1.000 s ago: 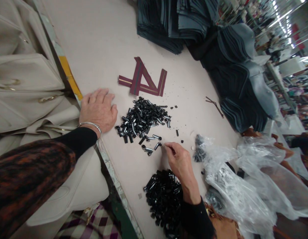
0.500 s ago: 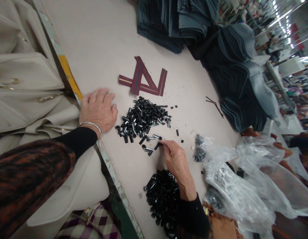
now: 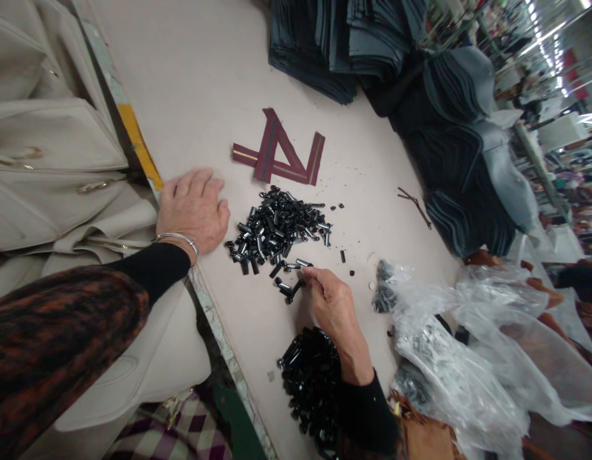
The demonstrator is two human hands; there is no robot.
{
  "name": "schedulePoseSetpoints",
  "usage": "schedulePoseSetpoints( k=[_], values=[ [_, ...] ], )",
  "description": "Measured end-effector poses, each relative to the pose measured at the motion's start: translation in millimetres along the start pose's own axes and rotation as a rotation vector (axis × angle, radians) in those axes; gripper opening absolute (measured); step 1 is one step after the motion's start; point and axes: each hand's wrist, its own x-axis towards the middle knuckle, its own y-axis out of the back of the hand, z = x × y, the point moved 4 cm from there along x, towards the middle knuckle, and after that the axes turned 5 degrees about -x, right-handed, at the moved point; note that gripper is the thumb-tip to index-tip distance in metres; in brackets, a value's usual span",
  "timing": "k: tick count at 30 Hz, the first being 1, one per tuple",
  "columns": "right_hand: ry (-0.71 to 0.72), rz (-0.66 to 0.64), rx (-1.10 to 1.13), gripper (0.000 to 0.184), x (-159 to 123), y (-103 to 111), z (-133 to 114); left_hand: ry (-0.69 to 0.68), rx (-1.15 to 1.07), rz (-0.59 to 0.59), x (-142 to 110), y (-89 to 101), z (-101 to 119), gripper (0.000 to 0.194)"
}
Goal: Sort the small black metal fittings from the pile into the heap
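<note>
My left hand (image 3: pixel 194 209) lies flat on the table, palm down with fingers stretched out, just left of a loose pile of small shiny black metal zipper pulls (image 3: pixel 276 227). Thumb and forefinger of my right hand (image 3: pixel 333 300) are pinched together at the pile's near edge. A dark zipper pull (image 3: pixel 298 287) shows at those fingertips, beside a few others lying apart from the pile; the fingers partly hide it. Below my right wrist is a second, denser heap of black zipper pulls (image 3: pixel 310 377), partly covered by my sleeve.
A folded maroon zipper tape (image 3: pixel 288 169) lies beyond the pile. Stacks of dark cut panels (image 3: pixel 468 153) line the far side. Clear plastic bags (image 3: pixel 449 345) sit at right, near thin brown strips (image 3: pixel 415 206). Cream bags (image 3: pixel 51 140) hang along the table's left edge.
My right hand has moved slightly left, and the zipper pull at its fingertips now lies against the small group beside the pile. My left hand stays resting on the table.
</note>
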Motion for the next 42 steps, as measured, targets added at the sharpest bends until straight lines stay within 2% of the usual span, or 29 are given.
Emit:
schedulePoseSetpoints(
  k=[5, 10, 20, 26, 31, 36, 42],
  values=[
    [-0.008, -0.035, -0.087, 0.029, 6, -4, -11, 0.0, -0.019, 0.013, 0, 0.0, -1, 0.051],
    [-0.029, -0.122, -0.149, 0.04, 8, -6, -11, 0.001, -0.006, 0.002, 0, 0.3, 0, 0.051],
    [-0.033, -0.208, -0.03, 0.053, 4, 1, -6, 0.013, -0.028, -0.003, 0, 2.2, 1, 0.05],
    [0.042, -0.106, -0.036, 0.036, 4, -1, -4, -0.005, -0.014, 0.004, 0, 2.2, 1, 0.049],
    [0.034, -0.052, -0.164, 0.028, 9, -14, -28, -0.009, -0.012, 0.013, 0, 0.4, -1, 0.048],
    [-0.016, -0.004, -0.329, 0.033, 18, -29, -47, -0.009, -0.017, 0.023, 0, -1.3, -3, 0.048],
    [0.012, -0.024, -0.364, 0.01, 10, -35, -52, -0.01, 0.009, 0.014, 0, -0.9, -1, 0.05]
  ],
)
